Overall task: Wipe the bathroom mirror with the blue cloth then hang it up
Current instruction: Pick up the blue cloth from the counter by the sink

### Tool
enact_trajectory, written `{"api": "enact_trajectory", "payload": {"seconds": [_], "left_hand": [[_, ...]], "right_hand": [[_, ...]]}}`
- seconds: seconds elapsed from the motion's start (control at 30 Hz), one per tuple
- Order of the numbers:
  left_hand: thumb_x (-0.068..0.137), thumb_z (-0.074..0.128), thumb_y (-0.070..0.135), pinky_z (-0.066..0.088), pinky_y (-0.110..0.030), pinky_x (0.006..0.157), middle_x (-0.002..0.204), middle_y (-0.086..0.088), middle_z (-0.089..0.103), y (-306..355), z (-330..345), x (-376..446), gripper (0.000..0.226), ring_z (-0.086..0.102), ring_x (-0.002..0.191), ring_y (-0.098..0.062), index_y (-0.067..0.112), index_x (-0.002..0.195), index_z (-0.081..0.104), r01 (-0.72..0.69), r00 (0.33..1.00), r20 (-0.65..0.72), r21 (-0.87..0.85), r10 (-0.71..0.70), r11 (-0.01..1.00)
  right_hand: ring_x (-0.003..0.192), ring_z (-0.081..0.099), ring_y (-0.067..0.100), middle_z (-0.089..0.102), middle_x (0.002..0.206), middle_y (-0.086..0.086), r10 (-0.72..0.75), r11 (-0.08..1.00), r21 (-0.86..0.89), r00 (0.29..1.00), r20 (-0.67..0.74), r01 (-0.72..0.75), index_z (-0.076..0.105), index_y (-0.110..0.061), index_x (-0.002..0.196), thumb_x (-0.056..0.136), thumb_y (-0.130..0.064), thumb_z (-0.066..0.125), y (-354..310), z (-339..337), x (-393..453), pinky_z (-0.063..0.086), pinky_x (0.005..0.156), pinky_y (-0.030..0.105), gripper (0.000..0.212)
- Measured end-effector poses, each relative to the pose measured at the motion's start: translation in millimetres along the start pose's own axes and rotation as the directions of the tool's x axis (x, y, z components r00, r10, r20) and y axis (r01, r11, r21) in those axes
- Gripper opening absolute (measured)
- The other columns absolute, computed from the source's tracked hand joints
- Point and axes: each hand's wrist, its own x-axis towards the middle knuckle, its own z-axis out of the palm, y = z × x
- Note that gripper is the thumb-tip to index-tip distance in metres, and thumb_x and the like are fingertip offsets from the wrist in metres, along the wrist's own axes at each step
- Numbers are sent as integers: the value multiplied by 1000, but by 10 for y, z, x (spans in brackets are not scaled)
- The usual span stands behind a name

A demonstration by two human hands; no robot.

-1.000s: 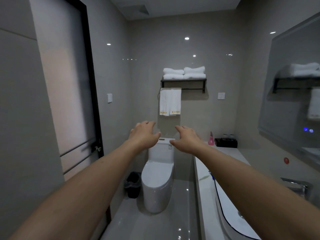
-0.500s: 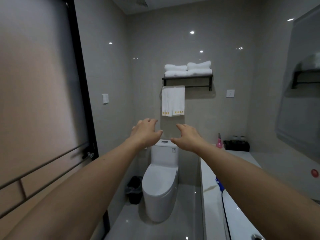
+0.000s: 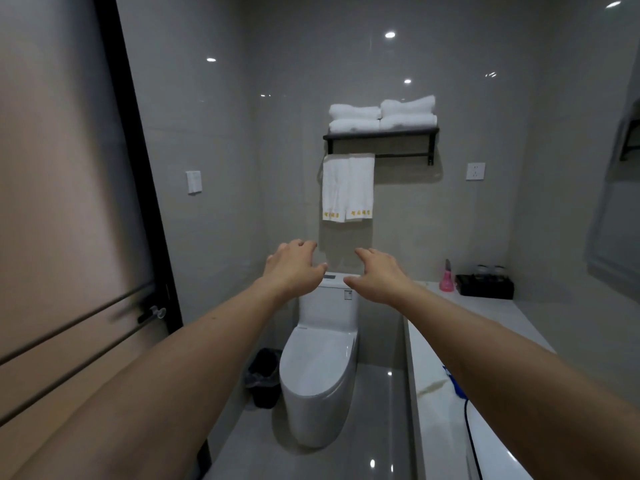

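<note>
Left hand reaches forward, fingers loosely curled and apart, holding nothing, above the toilet. Right hand likewise. Blue cloth lies on the desk, peeking beside the right forearm.

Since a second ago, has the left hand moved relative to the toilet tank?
No real move: the left hand still hovers above the toilet tank, beside the right hand; mostly the camera turned left.
</note>
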Motion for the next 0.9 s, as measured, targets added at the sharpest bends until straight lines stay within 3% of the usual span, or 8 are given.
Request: {"api": "enact_trajectory", "payload": {"seconds": [0.27,0.57,0.9], "left_hand": [[95,50,51,39,-51,109,150,-7,46,-462,445,992,63,40,137,-32,22,150,40,-45,997,58,13,44,999],[95,50,51,39,-48,109,150,-8,46,-928,658,2196,61,40,137,-32,20,147,43,-135,990,31,-35,136,990],[96,51,50,37,-50,108,153,-7,43,-1066,1241,3228,64,39,138,-30,22,151,38,-167,982,74,-75,173,983]], "right_hand": [[150,34,32,37,164,10,69,998,10,998,11,-69,31,-18,161,94,-53,64,34,496,969,34,121,48,83],[151,32,33,37,163,11,145,989,-11,989,-26,-145,31,-17,161,95,-51,65,-7,689,2148,33,121,48,81],[144,41,32,43,158,11,197,980,-30,980,-9,-198,33,-20,160,94,-51,65,355,975,3091,40,117,49,80]]}}
